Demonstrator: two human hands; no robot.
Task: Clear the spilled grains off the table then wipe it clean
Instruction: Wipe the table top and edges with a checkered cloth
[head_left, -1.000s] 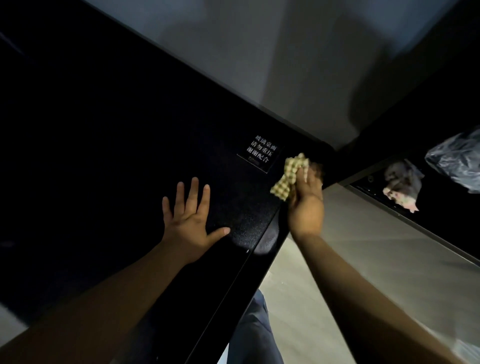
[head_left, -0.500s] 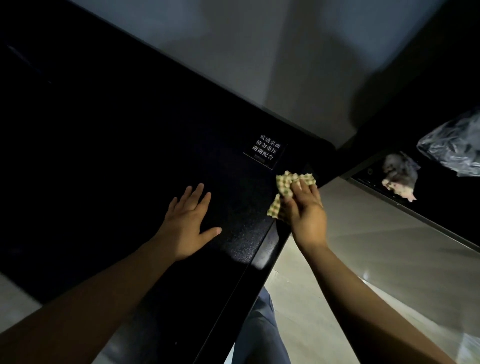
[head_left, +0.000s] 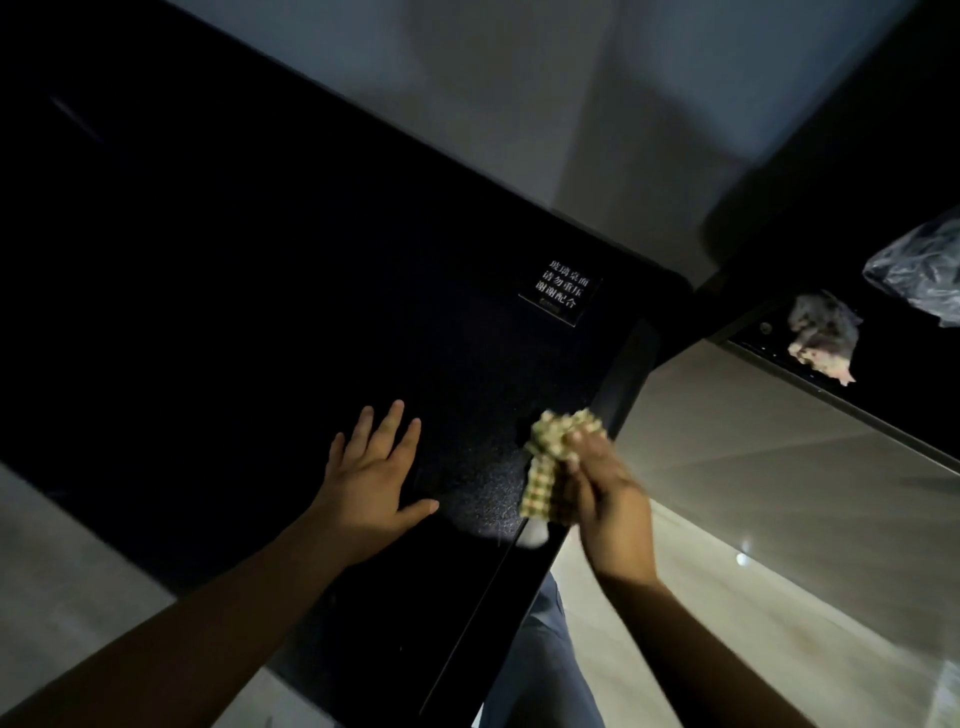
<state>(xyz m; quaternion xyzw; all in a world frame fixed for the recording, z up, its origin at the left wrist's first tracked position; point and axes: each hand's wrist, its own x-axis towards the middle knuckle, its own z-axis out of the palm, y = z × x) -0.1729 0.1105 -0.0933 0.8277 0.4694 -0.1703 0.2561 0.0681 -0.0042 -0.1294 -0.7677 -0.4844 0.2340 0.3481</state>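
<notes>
A black glass table (head_left: 260, 312) fills the left and middle of the view. My left hand (head_left: 371, 473) lies flat on it with fingers spread, close to the near edge. To its right my right hand (head_left: 608, 499) grips a bunched yellow checked cloth (head_left: 550, 462) against the table's right edge. The cloth and hand are blurred by motion. No grains show on the dark surface in this dim light.
A small label with white characters (head_left: 563, 292) sits near the table's far right corner. A second dark surface at the right holds a crumpled rag (head_left: 823, 338) and a clear plastic bag (head_left: 919, 270). Pale floor tiles (head_left: 753, 493) lie between the two.
My right hand has dragged the cloth from the far right corner back along the table's right edge toward me. My left hand has stayed flat in place.
</notes>
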